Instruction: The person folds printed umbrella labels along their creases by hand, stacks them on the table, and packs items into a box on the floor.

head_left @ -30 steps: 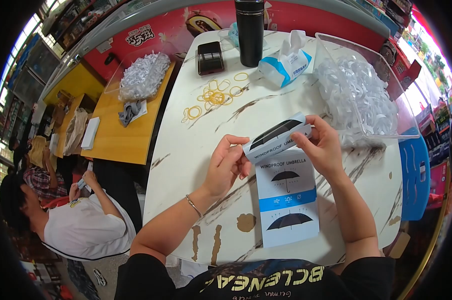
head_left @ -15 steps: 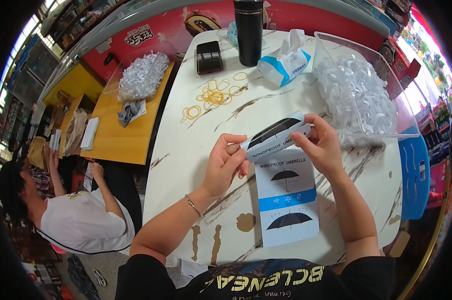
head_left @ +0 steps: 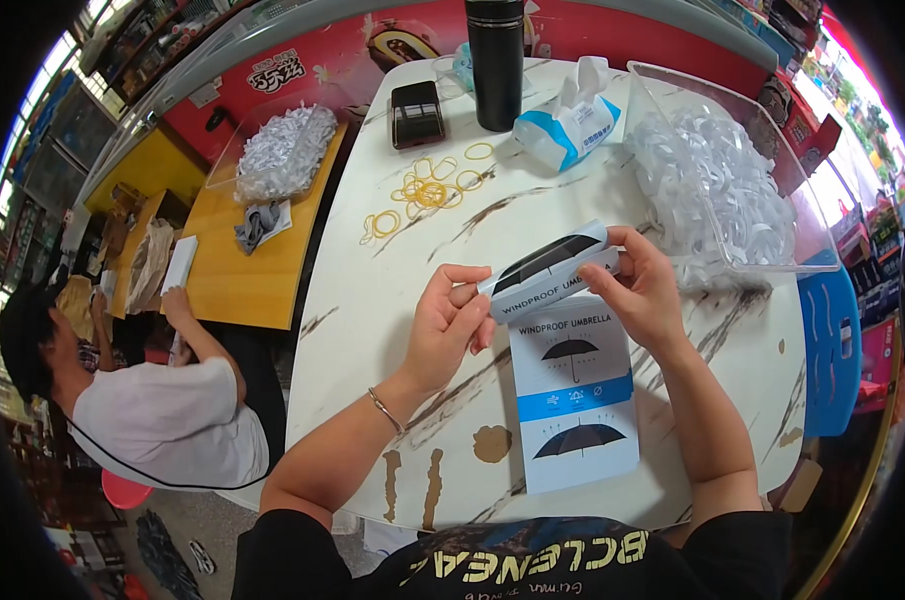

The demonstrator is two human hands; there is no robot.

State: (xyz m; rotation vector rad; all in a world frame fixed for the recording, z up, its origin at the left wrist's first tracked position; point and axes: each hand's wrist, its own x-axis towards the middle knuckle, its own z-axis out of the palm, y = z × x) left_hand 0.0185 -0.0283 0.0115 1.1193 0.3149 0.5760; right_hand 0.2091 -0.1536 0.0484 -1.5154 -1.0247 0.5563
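Observation:
Between both hands is a bent card (head_left: 548,268) printed with a black umbrella and "WINDPROOF UMBRELLA". My left hand (head_left: 451,325) pinches its left end between thumb and fingers. At the other end, my right hand (head_left: 641,288) grips the card with the thumb on its front. Below them a stack of matching umbrella cards (head_left: 576,410) lies on the marble-patterned table (head_left: 373,310), its top edge partly covered by the held card. Farther up the table is a loose pile of yellow rubber bands (head_left: 428,190).
A clear bin of white loops (head_left: 718,190) stands at right, beside a tissue pack (head_left: 570,130), a black flask (head_left: 496,65) and a black case (head_left: 418,115). At left, a co-worker (head_left: 173,415) sits by a yellow table (head_left: 238,265) with another white-filled bin (head_left: 288,150).
My hands and the bent card have barely moved. The co-worker at left has leaned and now reaches a hand to the white stack on the yellow table.

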